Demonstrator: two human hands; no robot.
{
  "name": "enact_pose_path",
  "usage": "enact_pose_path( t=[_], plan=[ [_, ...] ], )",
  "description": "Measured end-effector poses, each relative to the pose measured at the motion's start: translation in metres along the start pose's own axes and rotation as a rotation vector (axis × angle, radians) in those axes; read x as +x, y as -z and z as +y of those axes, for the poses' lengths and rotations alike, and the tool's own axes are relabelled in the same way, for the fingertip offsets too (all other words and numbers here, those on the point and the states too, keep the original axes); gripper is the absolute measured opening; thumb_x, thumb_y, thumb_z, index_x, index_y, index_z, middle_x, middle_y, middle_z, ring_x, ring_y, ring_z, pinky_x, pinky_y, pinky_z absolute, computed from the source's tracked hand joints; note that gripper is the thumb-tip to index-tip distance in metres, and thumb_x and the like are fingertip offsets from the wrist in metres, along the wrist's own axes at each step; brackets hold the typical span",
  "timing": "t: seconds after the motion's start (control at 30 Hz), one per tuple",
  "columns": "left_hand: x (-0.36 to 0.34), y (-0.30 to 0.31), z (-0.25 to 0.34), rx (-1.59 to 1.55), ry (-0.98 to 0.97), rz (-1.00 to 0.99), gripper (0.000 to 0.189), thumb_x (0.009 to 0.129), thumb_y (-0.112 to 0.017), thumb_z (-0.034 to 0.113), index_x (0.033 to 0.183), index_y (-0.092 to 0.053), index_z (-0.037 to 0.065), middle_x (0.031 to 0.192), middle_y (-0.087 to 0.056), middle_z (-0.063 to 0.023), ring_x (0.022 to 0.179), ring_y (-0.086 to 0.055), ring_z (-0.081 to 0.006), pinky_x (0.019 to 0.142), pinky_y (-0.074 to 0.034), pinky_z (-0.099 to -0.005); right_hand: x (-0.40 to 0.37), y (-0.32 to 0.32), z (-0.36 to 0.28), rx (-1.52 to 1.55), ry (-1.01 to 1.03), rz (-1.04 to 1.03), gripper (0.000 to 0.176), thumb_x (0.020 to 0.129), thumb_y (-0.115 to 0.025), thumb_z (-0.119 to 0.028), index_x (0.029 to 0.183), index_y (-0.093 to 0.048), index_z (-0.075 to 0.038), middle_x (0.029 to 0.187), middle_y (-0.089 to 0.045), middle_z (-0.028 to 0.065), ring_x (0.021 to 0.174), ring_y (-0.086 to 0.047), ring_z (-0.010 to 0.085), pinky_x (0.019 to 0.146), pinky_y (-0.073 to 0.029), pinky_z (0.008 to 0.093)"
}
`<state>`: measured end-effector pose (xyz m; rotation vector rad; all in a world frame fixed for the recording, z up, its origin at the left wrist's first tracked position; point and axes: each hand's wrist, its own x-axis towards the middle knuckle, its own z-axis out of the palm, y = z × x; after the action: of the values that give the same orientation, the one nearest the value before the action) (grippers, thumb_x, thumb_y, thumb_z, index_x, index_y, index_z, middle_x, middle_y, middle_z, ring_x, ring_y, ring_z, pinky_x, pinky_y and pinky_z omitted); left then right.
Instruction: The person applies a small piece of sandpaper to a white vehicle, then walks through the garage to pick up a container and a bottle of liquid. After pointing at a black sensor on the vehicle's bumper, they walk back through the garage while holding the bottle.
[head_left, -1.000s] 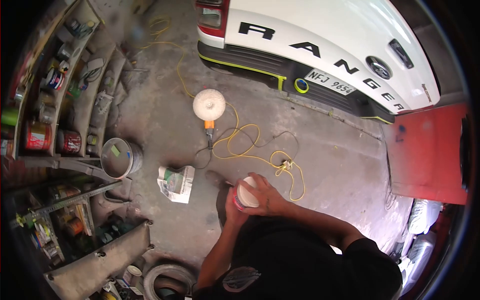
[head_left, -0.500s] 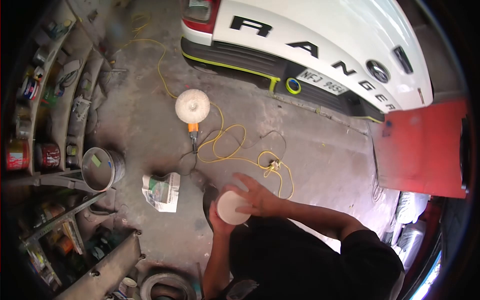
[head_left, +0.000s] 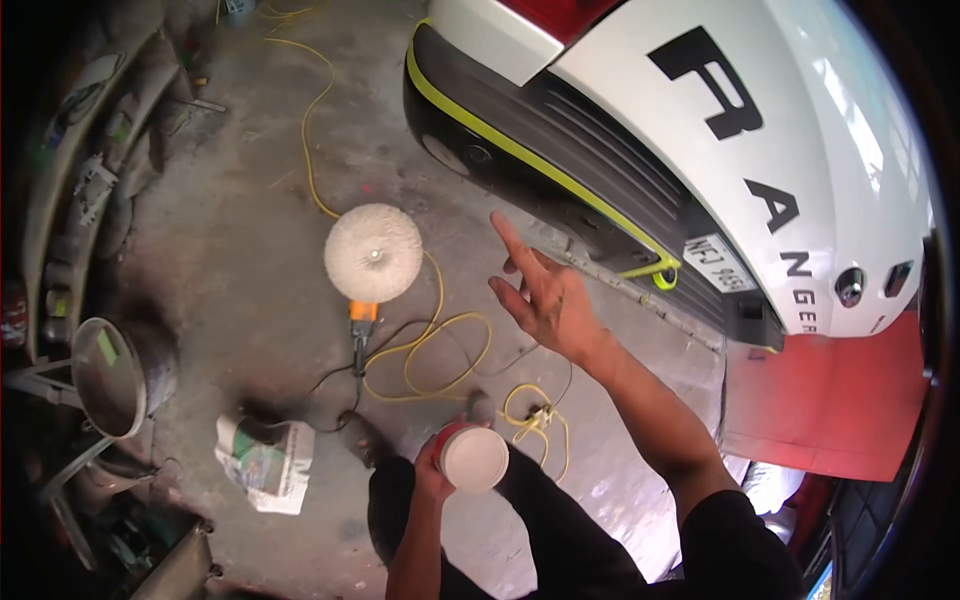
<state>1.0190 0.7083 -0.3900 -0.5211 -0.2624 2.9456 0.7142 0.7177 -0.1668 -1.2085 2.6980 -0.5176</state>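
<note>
My left hand (head_left: 433, 474) grips a red tub (head_left: 474, 459) by its side, low in front of my legs. The tub's round top faces up and looks pale and flat. My right hand (head_left: 545, 300) is raised away from the tub, with its index finger stretched toward the truck's rear bumper (head_left: 560, 150) and the other fingers partly bent and apart. Nothing shows in it. To the left of that hand, a polisher with a white fluffy pad (head_left: 374, 253) and an orange neck lies on the floor, pad up.
A white pickup tailgate (head_left: 760, 110) fills the upper right, near a red panel (head_left: 820, 400). A yellow cord (head_left: 440, 385) loops across the concrete floor. Newspaper (head_left: 268, 465) lies left of my feet. A large bucket (head_left: 110, 378) and cluttered shelves (head_left: 75, 190) line the left side.
My right hand has left the tub's top and reached up and forward toward the truck. My left hand still holds the tub. The view has shifted closer to the bumper.
</note>
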Motion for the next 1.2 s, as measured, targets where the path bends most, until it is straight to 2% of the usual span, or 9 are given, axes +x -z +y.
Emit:
enact_pose_path(
  t=[0.13, 0.2, 0.37, 0.43, 0.53, 0.63, 0.97, 1.2],
  plan=[
    [0.053, 0.048, -0.013, -0.056, -0.071, -0.027, 0.068, 0.102, -0.043, 0.049, 0.154, -0.039, 0.005, 0.154, -0.044, -0.0283, 0.142, -0.046, -0.0416, 0.118, -0.036, -0.0541, 0.035, -0.007, 0.021, 0.033, 0.002, 0.057, 0.087, 0.089, -0.073, -0.016, 0.162, -0.026, -0.020, 0.093, -0.071, 0.0161, 0.078, -0.071, 0.0380, 0.068, -0.056, 0.0446],
    [0.070, 0.063, -0.015, -0.019, -0.051, 0.014, 0.069, 0.102, -0.040, 0.056, 0.150, -0.044, 0.007, 0.148, -0.054, -0.0123, 0.144, -0.043, -0.0395, 0.116, -0.039, -0.0569, 0.043, -0.013, 0.030, 0.045, 0.023, 0.069, 0.088, 0.089, -0.074, -0.015, 0.162, -0.025, -0.020, 0.091, -0.070, 0.0146, 0.076, -0.070, 0.0375, 0.068, -0.056, 0.0441],
    [0.098, 0.068, -0.017, 0.014, -0.119, 0.034, 0.068, 0.102, -0.039, 0.056, 0.147, -0.048, 0.007, 0.149, -0.052, -0.0197, 0.142, -0.046, -0.0399, 0.116, -0.039, -0.0564, 0.056, -0.021, 0.035, 0.108, 0.004, 0.123, 0.089, 0.088, -0.074, -0.013, 0.162, -0.026, -0.021, 0.089, -0.070, 0.0109, 0.063, -0.067, 0.0289, 0.064, -0.055, 0.0411],
    [0.100, 0.063, -0.012, 0.079, -0.118, 0.017, 0.067, 0.102, -0.039, 0.057, 0.145, -0.050, 0.007, 0.149, -0.051, -0.0243, 0.139, -0.048, -0.0405, 0.115, -0.040, -0.0561, 0.060, -0.025, 0.038, 0.103, 0.007, 0.133, 0.089, 0.088, -0.075, -0.012, 0.162, -0.026, -0.021, 0.089, -0.070, 0.0105, 0.062, -0.067, 0.0271, 0.063, -0.055, 0.0406],
    [0.098, 0.066, -0.007, 0.065, -0.103, 0.037, 0.067, 0.102, -0.039, 0.057, 0.147, -0.048, 0.008, 0.149, -0.049, -0.0259, 0.138, -0.049, -0.0411, 0.114, -0.040, -0.0562, 0.062, -0.028, 0.038, 0.123, -0.012, 0.138, 0.089, 0.089, -0.075, -0.011, 0.162, -0.026, -0.021, 0.090, -0.069, 0.0101, 0.060, -0.066, 0.0249, 0.062, -0.055, 0.0401],
    [0.095, 0.063, 0.002, -0.030, -0.103, 0.017, 0.069, 0.103, -0.038, 0.053, 0.153, -0.040, 0.006, 0.148, -0.052, -0.0226, 0.137, -0.051, -0.0386, 0.114, -0.042, -0.0543, 0.063, -0.029, 0.036, 0.165, -0.041, 0.131, 0.088, 0.089, -0.074, -0.010, 0.162, -0.026, -0.020, 0.090, -0.069, 0.0100, 0.060, -0.066, 0.0241, 0.062, -0.055, 0.0396],
    [0.089, 0.057, 0.018, -0.002, -0.117, 0.069, 0.067, 0.103, -0.039, 0.053, 0.153, -0.040, 0.008, 0.148, -0.051, -0.0234, 0.137, -0.051, -0.0401, 0.114, -0.042, -0.0554, 0.078, -0.023, 0.025, 0.202, 0.014, 0.142, 0.085, 0.089, -0.071, -0.005, 0.161, -0.029, -0.019, 0.086, -0.069, 0.0103, 0.058, -0.066, 0.0224, 0.061, -0.054, 0.0369],
    [0.090, 0.057, 0.022, 0.009, -0.111, 0.064, 0.066, 0.103, -0.041, 0.051, 0.154, -0.038, 0.009, 0.148, -0.051, -0.0244, 0.137, -0.051, -0.0400, 0.114, -0.042, -0.0557, 0.066, -0.022, 0.028, 0.164, -0.051, 0.160, 0.082, 0.089, -0.070, -0.004, 0.160, -0.032, -0.018, 0.087, -0.070, 0.0113, 0.059, -0.067, 0.0222, 0.062, -0.055, 0.0371]
  ],
)
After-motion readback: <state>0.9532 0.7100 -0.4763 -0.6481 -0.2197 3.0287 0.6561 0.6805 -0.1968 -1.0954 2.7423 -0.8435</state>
